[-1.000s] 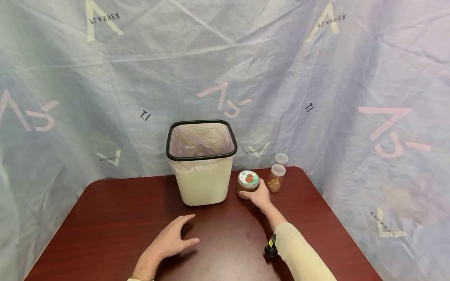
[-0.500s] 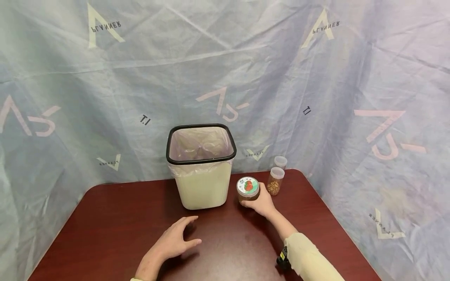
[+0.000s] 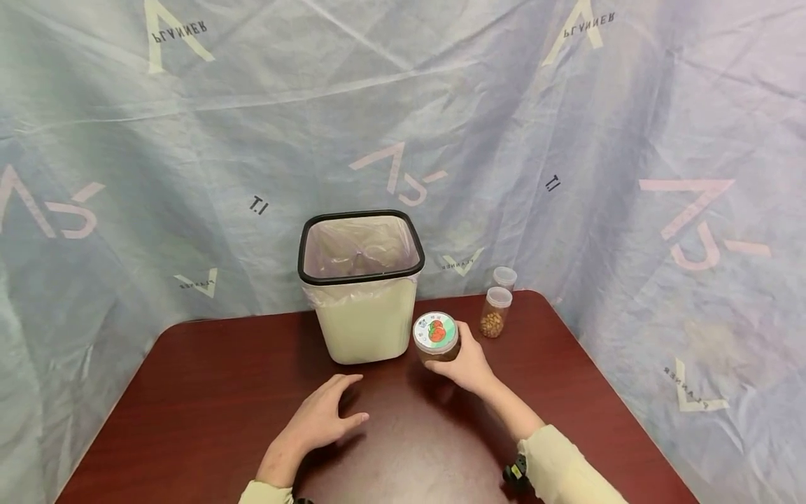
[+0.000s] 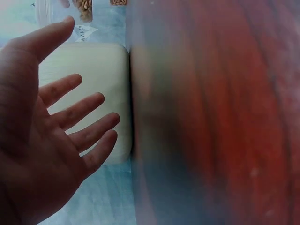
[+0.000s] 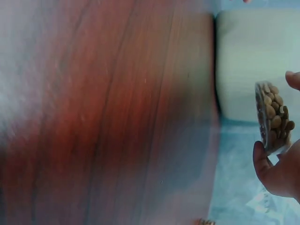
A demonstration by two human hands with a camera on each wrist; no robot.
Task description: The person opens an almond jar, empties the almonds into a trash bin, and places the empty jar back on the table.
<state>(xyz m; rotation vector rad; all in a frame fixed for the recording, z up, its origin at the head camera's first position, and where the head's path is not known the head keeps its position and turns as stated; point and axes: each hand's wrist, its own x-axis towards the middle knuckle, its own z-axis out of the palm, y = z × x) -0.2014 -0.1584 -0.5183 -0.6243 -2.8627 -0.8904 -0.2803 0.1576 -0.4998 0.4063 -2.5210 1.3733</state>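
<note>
My right hand [image 3: 467, 364] grips a clear plastic jar [image 3: 436, 334] round its side. Its lid carries a red tomato picture, and in the right wrist view peanut-like nuts [image 5: 275, 111] fill its lower part. The jar hangs above the table, just right of the white bin. My left hand [image 3: 317, 414] is held over the table in front of the bin, fingers loosely spread and thumb apart, holding nothing. In the left wrist view the palm and fingers [image 4: 89, 110] overlap the bin's pale wall.
A white trash bin [image 3: 365, 325] with a black rim and clear liner stands at the table's back. Two lidded clear jars stand at the back right; the nearer jar [image 3: 495, 315] holds brownish nuts. A printed grey curtain [image 3: 302, 154] hangs behind the dark red table [image 3: 208, 399].
My right hand has lifted the jar off the table and brought it slightly left and nearer, away from the two other jars. The left hand has shifted a little to the right.
</note>
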